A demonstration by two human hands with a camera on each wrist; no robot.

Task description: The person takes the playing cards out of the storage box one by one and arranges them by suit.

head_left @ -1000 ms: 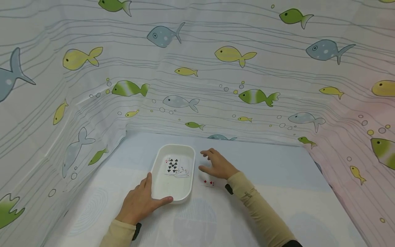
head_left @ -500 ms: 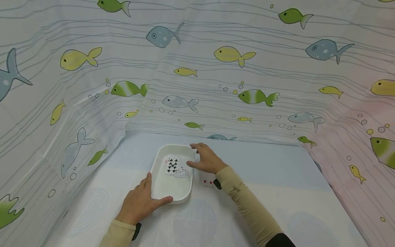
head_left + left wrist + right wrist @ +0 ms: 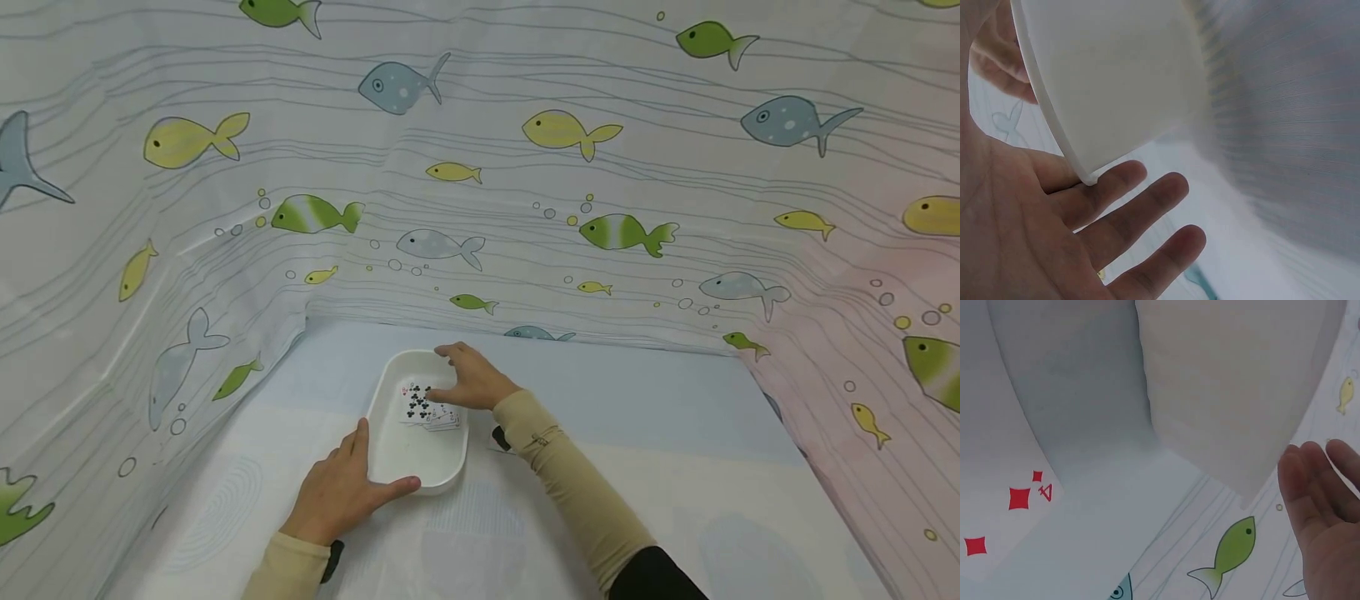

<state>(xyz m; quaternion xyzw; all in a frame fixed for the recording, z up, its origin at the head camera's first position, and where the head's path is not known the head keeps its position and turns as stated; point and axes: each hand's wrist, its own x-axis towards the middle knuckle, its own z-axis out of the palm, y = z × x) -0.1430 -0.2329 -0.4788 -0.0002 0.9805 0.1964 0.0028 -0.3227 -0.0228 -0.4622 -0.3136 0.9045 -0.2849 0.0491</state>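
Note:
A white tray (image 3: 390,379) lies on the table with a spread of playing cards (image 3: 420,406) in it, a clubs card on top. My left hand (image 3: 384,463) braces its near left corner, thumb along the side, and its straight fingers (image 3: 1141,206) lie under the tray's rim (image 3: 1116,81). My right hand (image 3: 442,377) reaches over the tray's right rim, with the thumb tip at the cards. Its fingers (image 3: 1319,512) look straight and hold nothing. A four of diamonds (image 3: 1004,519) lies on the table right of the tray's wall (image 3: 1229,394), hidden under my forearm in the head view.
A fish-print curtain (image 3: 525,167) walls the table on the left, back and right. The pale tablecloth (image 3: 660,417) stretches right of the tray and toward me.
My right hand has moved left from the table beside the diamonds card to over the tray's right rim and the cards. The left hand and tray have stayed still.

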